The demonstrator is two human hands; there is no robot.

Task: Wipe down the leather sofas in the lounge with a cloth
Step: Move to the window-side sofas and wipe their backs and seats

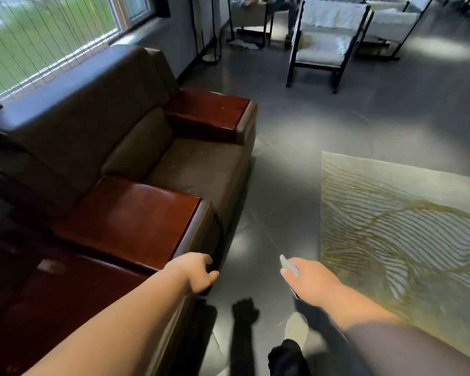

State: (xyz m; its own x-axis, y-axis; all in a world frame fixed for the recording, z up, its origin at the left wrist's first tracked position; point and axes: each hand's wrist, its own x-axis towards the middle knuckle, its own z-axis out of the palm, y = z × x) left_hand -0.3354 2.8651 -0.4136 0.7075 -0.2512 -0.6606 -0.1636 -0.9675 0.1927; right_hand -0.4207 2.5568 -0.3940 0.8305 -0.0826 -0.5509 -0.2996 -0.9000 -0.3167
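A single wide-angle head view looks forward and steeply down from standing height, so straight lines bend toward the edges. The brown leather sofa (152,147) fills the left, near the camera, and the patterned rug (402,226) lies on the right. The left hand (194,272) and right hand (310,280) reach in from the bottom edge. White-cushioned chairs (326,39) and a window (38,36) stand far off.

The right hand (311,280) pinches a grey cloth (288,265) beside the brown leather sofa (136,147).
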